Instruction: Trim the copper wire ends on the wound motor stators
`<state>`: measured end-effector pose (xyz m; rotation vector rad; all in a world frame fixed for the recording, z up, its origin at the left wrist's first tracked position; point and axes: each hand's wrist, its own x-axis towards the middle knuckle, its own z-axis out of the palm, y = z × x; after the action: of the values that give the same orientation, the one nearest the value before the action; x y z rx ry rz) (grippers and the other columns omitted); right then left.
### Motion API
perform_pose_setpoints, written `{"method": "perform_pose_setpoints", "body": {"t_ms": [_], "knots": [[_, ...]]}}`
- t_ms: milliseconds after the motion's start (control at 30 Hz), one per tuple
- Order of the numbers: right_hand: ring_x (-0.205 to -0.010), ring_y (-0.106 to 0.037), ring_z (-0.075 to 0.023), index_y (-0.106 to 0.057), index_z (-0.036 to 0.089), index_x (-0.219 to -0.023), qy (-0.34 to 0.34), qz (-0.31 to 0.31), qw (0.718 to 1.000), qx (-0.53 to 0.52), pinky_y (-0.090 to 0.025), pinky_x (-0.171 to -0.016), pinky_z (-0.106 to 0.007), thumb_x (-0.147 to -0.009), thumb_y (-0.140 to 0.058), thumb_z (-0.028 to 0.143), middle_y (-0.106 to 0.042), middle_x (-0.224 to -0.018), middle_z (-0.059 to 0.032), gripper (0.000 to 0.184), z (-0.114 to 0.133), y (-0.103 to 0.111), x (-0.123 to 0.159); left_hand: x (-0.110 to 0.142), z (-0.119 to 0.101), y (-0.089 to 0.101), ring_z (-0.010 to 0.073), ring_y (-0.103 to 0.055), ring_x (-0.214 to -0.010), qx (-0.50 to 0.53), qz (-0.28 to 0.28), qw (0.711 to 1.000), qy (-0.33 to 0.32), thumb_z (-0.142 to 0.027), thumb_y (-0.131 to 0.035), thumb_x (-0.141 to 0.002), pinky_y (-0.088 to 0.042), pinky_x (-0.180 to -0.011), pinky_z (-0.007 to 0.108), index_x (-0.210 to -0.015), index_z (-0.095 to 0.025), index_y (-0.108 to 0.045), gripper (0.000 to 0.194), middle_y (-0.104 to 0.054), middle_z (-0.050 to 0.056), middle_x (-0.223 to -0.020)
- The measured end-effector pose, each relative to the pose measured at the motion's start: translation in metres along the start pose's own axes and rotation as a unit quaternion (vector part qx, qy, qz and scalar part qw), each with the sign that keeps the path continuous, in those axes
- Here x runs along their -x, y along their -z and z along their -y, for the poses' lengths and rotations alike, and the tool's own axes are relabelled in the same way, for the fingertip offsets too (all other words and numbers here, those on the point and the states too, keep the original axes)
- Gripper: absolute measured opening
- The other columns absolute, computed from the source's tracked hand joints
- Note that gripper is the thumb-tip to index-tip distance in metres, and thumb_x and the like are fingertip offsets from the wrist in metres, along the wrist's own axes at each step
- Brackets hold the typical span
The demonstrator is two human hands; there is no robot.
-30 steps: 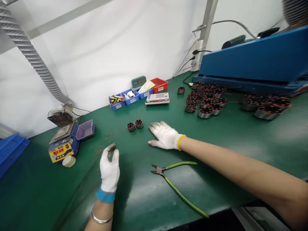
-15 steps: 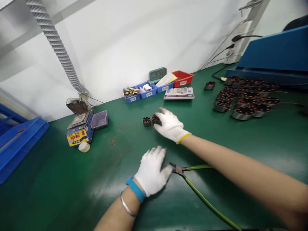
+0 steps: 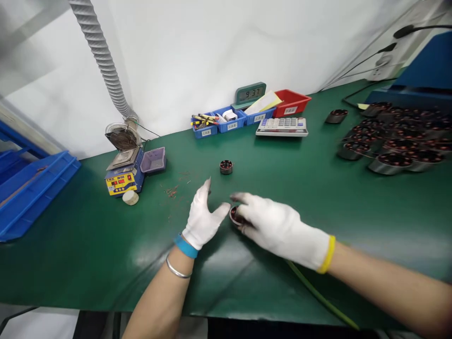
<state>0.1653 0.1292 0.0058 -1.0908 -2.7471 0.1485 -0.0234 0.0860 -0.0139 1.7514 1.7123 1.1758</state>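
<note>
Both hands wear white gloves. My right hand [image 3: 271,226] grips a small round motor stator [image 3: 234,215] with copper windings, its fingers over the far rim and near side. Close by on the left, my left hand [image 3: 205,214] is open, thumb and fingers apart, the thumb tip near the held stator. A second stator [image 3: 226,166] stands on the green table beyond the hands. Under my right hand and forearm lie the pliers, of which one green handle [image 3: 321,296] shows; their jaws are hidden.
Several larger stators [image 3: 391,162] crowd the right side by a blue machine [image 3: 423,75]. A calculator [image 3: 282,127], small bins [image 3: 231,120] and a clock [image 3: 250,94] line the wall. On the left are a solder pot [image 3: 123,174], a purple tray [image 3: 153,160] and wire scraps [image 3: 172,191].
My right hand has drawn one of the two small stators back toward me. My left hand has shifted left and away from the pliers, its thumb spread. The view has turned slightly.
</note>
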Motion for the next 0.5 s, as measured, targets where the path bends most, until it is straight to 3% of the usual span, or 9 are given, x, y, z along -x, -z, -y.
{"method": "perform_pose_setpoints", "body": {"t_ms": [67,133,200,267,367,433,500], "knots": [[-0.106,-0.07,-0.0289,-0.073,0.025,-0.11,0.024,-0.015,1.0,-0.003,-0.059,-0.08,-0.039,-0.087,-0.059,0.025,-0.063,-0.142,-0.0082,0.028,0.011,-0.008,0.026,0.007,-0.012,0.006,0.0329,-0.053,-0.137,0.08,0.121,0.989,0.037,-0.044,-0.075,-0.078,-0.042,-0.116,0.051,-0.161,-0.013,-0.018,0.105,-0.045,0.023,-0.155],[-0.11,-0.07,-0.0308,-0.068,0.025,-0.124,0.009,-0.056,0.998,-0.021,-0.06,-0.084,-0.042,-0.081,-0.063,0.025,-0.063,-0.142,-0.0093,0.044,0.008,-0.018,0.05,0.013,-0.02,0.011,0.0372,-0.052,-0.137,0.088,0.24,0.965,0.056,-0.046,-0.089,-0.059,-0.042,-0.115,0.053,-0.163,-0.012,-0.005,0.137,-0.045,0.026,-0.154],[-0.119,-0.065,-0.0343,-0.058,0.023,-0.138,-0.013,-0.108,0.993,-0.036,-0.059,-0.091,-0.046,-0.075,-0.067,0.031,-0.06,-0.145,-0.0131,0.064,-0.007,-0.03,0.074,0.016,-0.022,0.012,0.0411,-0.05,-0.138,0.043,0.293,0.954,0.052,-0.045,-0.096,-0.043,-0.041,-0.115,0.055,-0.163,-0.013,0.002,0.159,-0.046,0.027,-0.152],[-0.12,-0.064,-0.0369,-0.058,0.023,-0.138,-0.035,-0.131,0.99,-0.038,-0.058,-0.094,-0.051,-0.073,-0.069,0.037,-0.063,-0.141,-0.0147,0.067,-0.029,-0.04,0.097,0.018,-0.021,0.007,0.0433,-0.053,-0.134,-0.01,0.286,0.957,0.038,-0.045,-0.097,-0.038,-0.043,-0.112,0.057,-0.163,-0.014,0.003,0.163,-0.052,0.025,-0.148],[-0.111,-0.067,-0.0407,-0.068,0.028,-0.119,-0.072,-0.12,0.989,-0.044,-0.056,-0.092,-0.059,-0.077,-0.063,0.042,-0.071,-0.124,-0.0142,0.045,-0.058,-0.043,0.118,0.019,-0.018,-0.008,0.0392,-0.061,-0.123,-0.051,0.245,0.968,0.022,-0.034,-0.091,-0.052,-0.049,-0.105,0.053,-0.164,-0.017,-0.001,0.145,-0.063,0.018,-0.135],[-0.105,-0.068,-0.0427,-0.07,0.028,-0.112,-0.124,-0.12,0.984,-0.05,-0.055,-0.09,-0.063,-0.083,-0.056,0.045,-0.072,-0.119,-0.0158,0.037,-0.065,-0.036,0.116,0.02,-0.018,-0.016,0.0333,-0.066,-0.113,-0.051,0.228,0.972,0.034,-0.024,-0.082,-0.06,-0.053,-0.099,0.047,-0.164,-0.018,-0.002,0.132,-0.068,0.013,-0.125],[-0.106,-0.068,-0.0419,-0.069,0.027,-0.116,-0.158,-0.125,0.976,-0.083,-0.054,-0.092,-0.062,-0.089,-0.048,0.049,-0.072,-0.122,-0.0157,0.041,-0.058,-0.026,0.099,0.021,-0.02,-0.02,0.0289,-0.069,-0.103,-0.038,0.22,0.973,0.058,-0.021,-0.08,-0.062,-0.056,-0.092,0.042,-0.164,-0.02,-0.001,0.129,-0.07,0.008,-0.115]]}}
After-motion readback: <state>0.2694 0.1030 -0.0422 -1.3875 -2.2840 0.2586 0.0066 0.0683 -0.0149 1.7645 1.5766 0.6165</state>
